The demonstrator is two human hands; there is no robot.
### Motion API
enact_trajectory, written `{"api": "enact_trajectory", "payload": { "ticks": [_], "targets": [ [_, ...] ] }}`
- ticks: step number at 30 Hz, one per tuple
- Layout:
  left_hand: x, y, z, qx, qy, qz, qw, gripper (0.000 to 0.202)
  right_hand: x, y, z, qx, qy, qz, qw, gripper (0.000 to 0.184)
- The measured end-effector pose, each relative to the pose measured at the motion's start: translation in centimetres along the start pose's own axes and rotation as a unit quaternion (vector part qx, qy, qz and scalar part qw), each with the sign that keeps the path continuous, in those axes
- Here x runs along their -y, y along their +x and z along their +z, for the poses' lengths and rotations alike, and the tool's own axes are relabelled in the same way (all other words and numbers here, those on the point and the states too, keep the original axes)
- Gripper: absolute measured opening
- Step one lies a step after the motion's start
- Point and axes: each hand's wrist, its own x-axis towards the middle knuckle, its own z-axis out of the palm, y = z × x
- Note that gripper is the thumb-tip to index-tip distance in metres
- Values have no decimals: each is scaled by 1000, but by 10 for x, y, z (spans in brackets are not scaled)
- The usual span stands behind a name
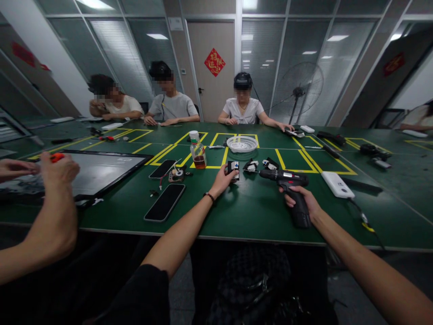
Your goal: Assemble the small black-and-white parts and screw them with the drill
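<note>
My left hand (223, 179) reaches out over the green table (257, 212) and grips a small black and white part (234, 168). My right hand (301, 198) is wrapped round the handle of a black cordless screwdriver (286, 180), whose nose points left toward more small black and white parts (262, 164). A white mesh basket (242, 143) stands just beyond them.
A bottle with brown liquid (197, 155), two dark phones (165, 201) and a small device with wires (176, 175) lie left of my hand. A white power pack (337, 184) lies at right. A co-worker's arm (54, 212) works at a large flat screen (101, 170) on the left. Three people sit across the table.
</note>
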Motion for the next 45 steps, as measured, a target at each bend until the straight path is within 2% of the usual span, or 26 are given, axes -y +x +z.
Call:
{"api": "enact_trajectory", "payload": {
  "ticks": [10, 26, 35, 45],
  "targets": [
    [4, -1, 0, -6, 48, 8, 999, 66, 0, -1, 3, 2, -17, 7, 1000, 32],
    [-1, -5, 4, -19, 123, 15, 992, 68, -1, 0, 2, -8, -24, 12, 1000, 33],
    [-7, -15, 6, -92, 294, 77, 948, 70, 1, -1, 7, -14, -22, 6, 1000, 30],
    [-19, -25, 13, -117, 339, 90, 929, 71, 4, -4, 19, -27, -21, -22, 999, 23]
  ]
}}
